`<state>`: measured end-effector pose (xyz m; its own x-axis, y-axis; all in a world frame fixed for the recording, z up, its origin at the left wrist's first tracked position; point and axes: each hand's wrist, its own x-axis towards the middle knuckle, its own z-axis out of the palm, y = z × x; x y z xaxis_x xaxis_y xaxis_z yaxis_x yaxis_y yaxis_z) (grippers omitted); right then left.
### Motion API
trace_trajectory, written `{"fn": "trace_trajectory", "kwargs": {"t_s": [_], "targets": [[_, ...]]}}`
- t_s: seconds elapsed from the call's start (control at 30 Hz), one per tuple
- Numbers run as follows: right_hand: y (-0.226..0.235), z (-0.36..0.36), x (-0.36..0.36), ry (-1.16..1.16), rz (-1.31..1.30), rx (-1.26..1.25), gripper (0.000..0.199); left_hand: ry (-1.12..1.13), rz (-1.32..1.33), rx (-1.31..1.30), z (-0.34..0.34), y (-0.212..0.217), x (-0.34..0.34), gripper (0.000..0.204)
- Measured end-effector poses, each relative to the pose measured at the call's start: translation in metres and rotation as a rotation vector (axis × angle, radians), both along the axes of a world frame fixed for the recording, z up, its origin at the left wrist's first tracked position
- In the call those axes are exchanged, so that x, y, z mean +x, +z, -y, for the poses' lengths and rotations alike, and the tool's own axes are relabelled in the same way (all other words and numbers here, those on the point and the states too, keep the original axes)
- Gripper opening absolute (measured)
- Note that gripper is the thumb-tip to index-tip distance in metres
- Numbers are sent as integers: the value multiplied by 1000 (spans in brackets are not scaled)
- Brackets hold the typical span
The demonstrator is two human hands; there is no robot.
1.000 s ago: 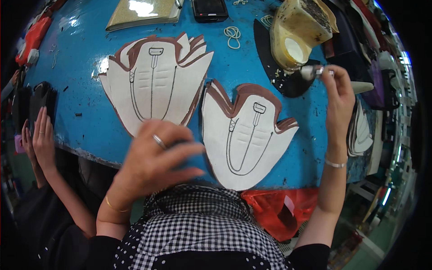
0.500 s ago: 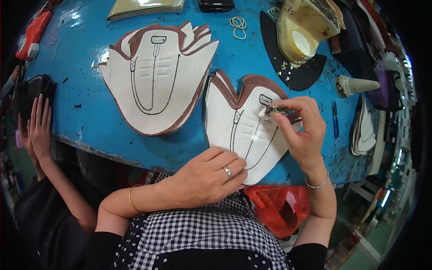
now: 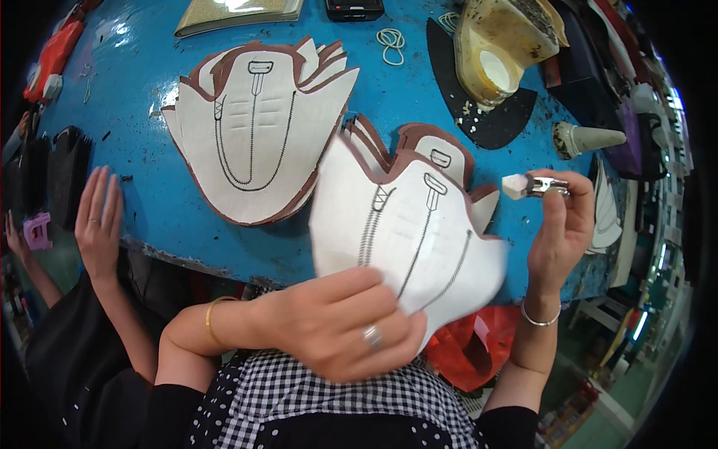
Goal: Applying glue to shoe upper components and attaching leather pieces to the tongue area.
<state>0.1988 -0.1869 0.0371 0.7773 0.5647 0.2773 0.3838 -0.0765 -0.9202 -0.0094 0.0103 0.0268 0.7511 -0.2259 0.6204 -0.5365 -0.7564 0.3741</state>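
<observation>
My left hand (image 3: 336, 322) is closed on the bottom edge of a white shoe-upper piece (image 3: 400, 224) with brown edging and black stitched lines. The piece is tilted up and partly blurred, over a stack of similar pieces (image 3: 434, 138) that shows behind its top edge. Off to the right, above the table, my right hand (image 3: 561, 232) pinches a small metal clip (image 3: 550, 186) with a white, block-like tip (image 3: 514, 186). That tip touches nothing. A second stack of upper pieces (image 3: 254, 135) lies flat to the left.
A stained yellowish container (image 3: 486, 67) stands on a black sheet (image 3: 516, 123) at the back right. Nearby lie a grey cone (image 3: 591, 140) and rubber bands (image 3: 390, 45). At left, a co-worker's hand (image 3: 99, 224) is by the blue table's (image 3: 149, 187) edge, near black pieces (image 3: 69, 172).
My left hand has lifted the top piece off the stack, toward me. My right hand, with the clip, has moved right, away from the piece. The co-worker's hand at left has shifted right.
</observation>
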Motion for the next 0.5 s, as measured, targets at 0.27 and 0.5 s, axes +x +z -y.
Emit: {"fn": "trace_trajectory", "kwargs": {"t_s": [0.27,0.5], "targets": [[-15,-8,-18,141,-21,-253,16,583,-123,196,-66,16,-19,34],[-24,-31,-12,376,344,-384,18,4,-414,-160,9,-32,2,42]]}}
